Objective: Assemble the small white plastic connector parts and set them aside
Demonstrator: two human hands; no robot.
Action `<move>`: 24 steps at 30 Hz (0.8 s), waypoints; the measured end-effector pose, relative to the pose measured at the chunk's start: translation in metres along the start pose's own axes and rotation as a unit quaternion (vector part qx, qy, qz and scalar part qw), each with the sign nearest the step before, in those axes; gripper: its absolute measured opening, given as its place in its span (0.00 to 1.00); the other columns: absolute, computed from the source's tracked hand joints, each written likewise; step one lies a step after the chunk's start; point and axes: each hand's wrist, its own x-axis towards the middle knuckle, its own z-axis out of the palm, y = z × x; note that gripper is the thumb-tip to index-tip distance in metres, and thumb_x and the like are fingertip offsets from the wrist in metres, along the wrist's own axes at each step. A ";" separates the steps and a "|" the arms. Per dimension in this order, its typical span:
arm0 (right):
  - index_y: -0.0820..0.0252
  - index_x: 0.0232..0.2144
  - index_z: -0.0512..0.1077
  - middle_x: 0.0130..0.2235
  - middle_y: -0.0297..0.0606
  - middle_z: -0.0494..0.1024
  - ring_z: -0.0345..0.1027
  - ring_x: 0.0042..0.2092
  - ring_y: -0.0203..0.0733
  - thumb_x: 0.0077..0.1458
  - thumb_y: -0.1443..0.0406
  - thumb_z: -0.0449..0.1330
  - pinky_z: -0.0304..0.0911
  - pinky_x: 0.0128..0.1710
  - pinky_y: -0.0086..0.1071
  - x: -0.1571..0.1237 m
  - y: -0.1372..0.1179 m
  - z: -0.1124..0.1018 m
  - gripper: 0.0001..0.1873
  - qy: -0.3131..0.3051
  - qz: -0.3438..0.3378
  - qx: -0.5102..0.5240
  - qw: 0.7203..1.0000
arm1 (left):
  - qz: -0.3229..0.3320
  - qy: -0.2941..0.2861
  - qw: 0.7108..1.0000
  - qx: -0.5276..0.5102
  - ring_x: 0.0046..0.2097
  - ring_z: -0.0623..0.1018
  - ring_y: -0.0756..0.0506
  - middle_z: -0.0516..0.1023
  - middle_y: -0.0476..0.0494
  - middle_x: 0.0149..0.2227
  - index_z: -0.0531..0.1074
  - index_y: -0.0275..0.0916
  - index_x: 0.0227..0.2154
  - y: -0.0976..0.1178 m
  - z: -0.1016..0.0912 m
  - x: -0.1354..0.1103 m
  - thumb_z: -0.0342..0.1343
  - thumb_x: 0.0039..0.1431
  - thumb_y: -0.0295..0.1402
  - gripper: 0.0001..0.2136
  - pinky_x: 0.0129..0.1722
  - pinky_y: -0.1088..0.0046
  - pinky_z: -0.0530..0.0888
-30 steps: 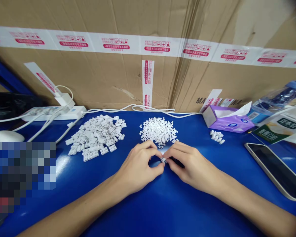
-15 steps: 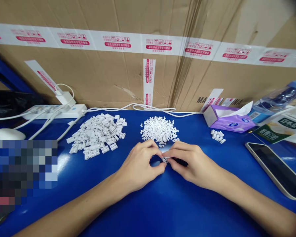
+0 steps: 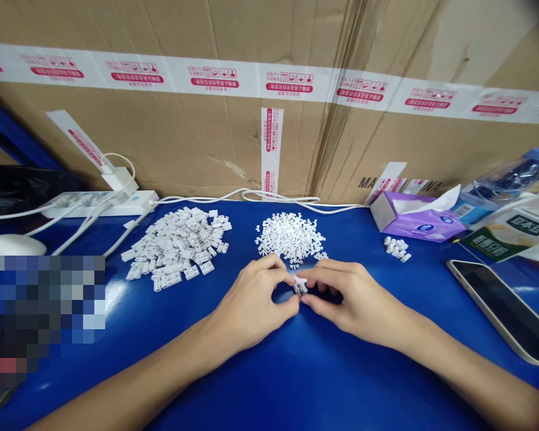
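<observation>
1. A large cardboard box (image 3: pixel 184 143), banded with red-printed white tape, is standing behind the blue desk (image 3: pixel 323 371).
2. A white power strip (image 3: pixel 99 203) is lying along the desk's back edge, a purple tissue box (image 3: pixel 415 218) is sitting to the right, and a phone (image 3: pixel 498 311) is lying near the right edge.
3. A pile of white plastic clips (image 3: pixel 175 245) is spreading left of centre, beside a heap of smaller white plastic pieces (image 3: pixel 290 237).
4. The person's left hand (image 3: pixel 251 302) and right hand (image 3: pixel 354 299) are meeting just in front of that heap.
5. Their fingers (image 3: pixel 317 275) are clenching a small white plastic part (image 3: pixel 300 287) between them, holding it above the desk.
</observation>
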 end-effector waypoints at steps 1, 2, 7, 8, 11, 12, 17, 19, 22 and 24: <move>0.58 0.51 0.77 0.36 0.38 0.79 0.71 0.32 0.38 0.61 0.66 0.62 0.68 0.32 0.32 0.000 0.000 0.000 0.15 0.011 0.014 0.018 1.000 | 0.003 0.002 1.000 -0.001 0.35 0.76 0.46 0.75 0.47 0.37 0.81 0.41 0.35 0.000 0.000 0.000 0.63 0.54 0.26 0.06 0.38 0.66 0.74; 0.57 0.52 0.75 0.37 0.38 0.80 0.70 0.31 0.37 0.61 0.66 0.61 0.68 0.31 0.32 0.000 0.000 -0.001 0.16 0.024 0.033 0.044 0.998 | 0.008 0.006 1.000 -0.003 0.35 0.75 0.46 0.75 0.47 0.37 0.81 0.40 0.35 0.000 -0.001 0.000 0.62 0.54 0.26 0.06 0.37 0.67 0.74; 0.57 0.59 0.65 0.37 0.37 0.79 0.69 0.27 0.34 0.63 0.65 0.59 0.67 0.21 0.27 -0.001 0.000 -0.002 0.22 0.008 0.159 0.274 0.948 | 0.084 0.030 0.996 -0.018 0.36 0.76 0.47 0.76 0.45 0.40 0.80 0.38 0.37 0.002 -0.005 0.000 0.62 0.56 0.25 0.07 0.38 0.68 0.74; 0.57 0.59 0.63 0.34 0.36 0.77 0.69 0.27 0.34 0.63 0.65 0.59 0.66 0.19 0.26 -0.001 0.000 -0.002 0.24 -0.007 0.176 0.321 0.931 | 0.100 0.038 0.994 -0.017 0.37 0.76 0.47 0.76 0.44 0.40 0.80 0.37 0.37 0.002 -0.006 -0.001 0.62 0.56 0.25 0.07 0.39 0.68 0.74; 0.58 0.59 0.62 0.31 0.33 0.74 0.69 0.27 0.36 0.60 0.64 0.62 0.67 0.17 0.25 -0.001 0.001 -0.002 0.26 -0.032 0.198 0.406 0.891 | 0.122 0.058 0.991 -0.017 0.37 0.77 0.46 0.76 0.44 0.40 0.79 0.37 0.37 0.004 -0.007 -0.002 0.61 0.56 0.25 0.06 0.39 0.68 0.75; 0.58 0.58 0.62 0.31 0.33 0.74 0.69 0.27 0.36 0.59 0.64 0.63 0.67 0.17 0.25 -0.001 0.001 -0.002 0.26 -0.034 0.202 0.418 0.885 | 0.123 0.058 0.991 -0.017 0.37 0.77 0.46 0.76 0.44 0.40 0.79 0.36 0.36 0.004 -0.006 -0.002 0.61 0.56 0.24 0.06 0.39 0.68 0.75; 0.59 0.55 0.63 0.31 0.32 0.75 0.71 0.26 0.35 0.56 0.66 0.65 0.70 0.19 0.26 0.001 0.002 0.001 0.26 -0.036 0.206 0.455 0.865 | 0.136 0.057 0.989 -0.010 0.37 0.76 0.46 0.76 0.43 0.40 0.79 0.36 0.35 0.003 -0.005 -0.002 0.61 0.56 0.25 0.05 0.39 0.67 0.75; 0.59 0.55 0.63 0.30 0.32 0.76 0.71 0.25 0.35 0.55 0.67 0.65 0.70 0.20 0.27 0.002 0.003 0.002 0.26 -0.038 0.205 0.466 0.860 | 0.146 0.060 0.987 -0.005 0.37 0.76 0.45 0.77 0.42 0.39 0.79 0.36 0.35 0.004 -0.004 -0.003 0.61 0.56 0.25 0.05 0.39 0.66 0.75; 0.59 0.54 0.63 0.29 0.31 0.77 0.72 0.23 0.34 0.54 0.68 0.65 0.70 0.21 0.28 0.002 0.003 0.003 0.26 -0.035 0.207 0.465 0.860 | 0.160 0.070 0.985 -0.004 0.37 0.77 0.45 0.77 0.43 0.39 0.79 0.37 0.35 0.004 -0.004 -0.003 0.61 0.55 0.25 0.05 0.39 0.66 0.76; 0.58 0.53 0.62 0.29 0.30 0.77 0.72 0.23 0.35 0.54 0.69 0.65 0.71 0.22 0.28 0.001 0.003 0.003 0.26 -0.033 0.211 0.466 0.859 | 0.166 0.077 0.983 -0.011 0.37 0.77 0.45 0.77 0.42 0.39 0.79 0.37 0.35 0.004 -0.003 -0.003 0.61 0.55 0.25 0.05 0.39 0.66 0.76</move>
